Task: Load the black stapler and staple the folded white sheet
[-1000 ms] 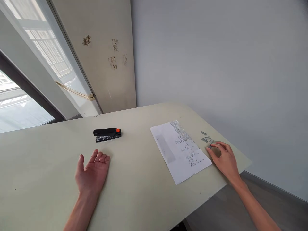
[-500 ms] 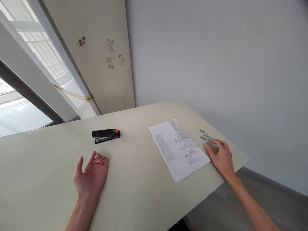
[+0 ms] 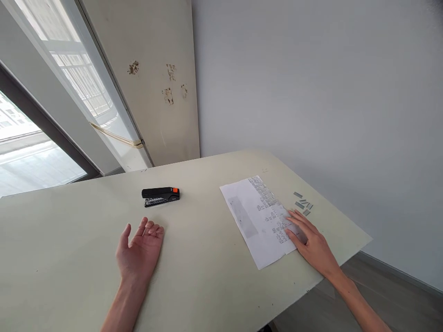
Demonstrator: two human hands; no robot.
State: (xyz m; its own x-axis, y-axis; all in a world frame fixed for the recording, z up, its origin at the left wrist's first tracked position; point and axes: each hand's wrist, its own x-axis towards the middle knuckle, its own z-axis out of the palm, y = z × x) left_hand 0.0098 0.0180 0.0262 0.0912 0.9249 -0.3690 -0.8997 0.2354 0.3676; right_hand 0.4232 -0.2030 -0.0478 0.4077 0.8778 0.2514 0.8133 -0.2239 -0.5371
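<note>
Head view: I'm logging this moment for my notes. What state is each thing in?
stapler: shut, lying on the table, untouched.
printed sheet: flat on the table, its right edge under the right hand.
staple strips: loose, scattered beside the sheet, untouched.
left hand: open, palm up, resting on the table, empty.
right hand: open, palm down, fingers on the sheet.

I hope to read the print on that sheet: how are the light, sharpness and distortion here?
Head view: daylight comes from the window at left, its panes blown out white; only a soft shadow lies under the left hand; no glare on the paper, yet its print is too small to read; the stapler looks sharp; the window's frame leans, likely a wide-lens effect.
</note>
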